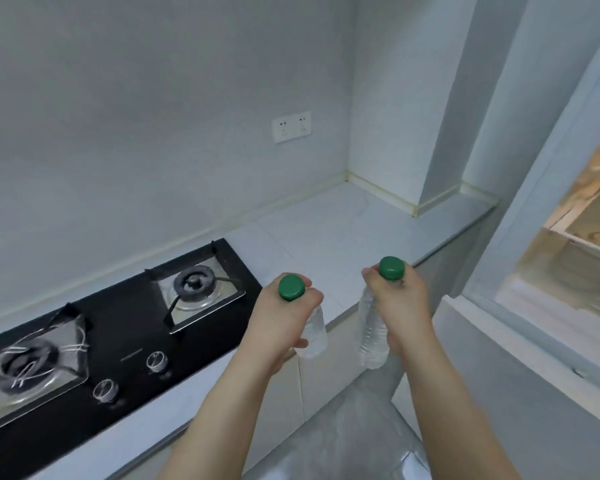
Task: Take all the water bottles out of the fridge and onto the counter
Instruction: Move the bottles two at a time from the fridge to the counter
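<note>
My left hand [281,317] grips a clear water bottle [315,336] with a green cap, held upright by its neck just in front of the counter's edge. My right hand [400,306] grips a second clear, green-capped water bottle [371,332] the same way, a little higher and to the right. Both bottles hang in the air over the counter's front edge and the cabinet below. The white counter [343,223] stretches ahead of both hands. The fridge [575,237] stands open on the right, its lit shelves partly in view.
A black two-burner gas hob [118,327] with two knobs is set into the counter on the left. A double wall socket [291,126] sits on the back wall. The open fridge door [534,358] juts out low at the right.
</note>
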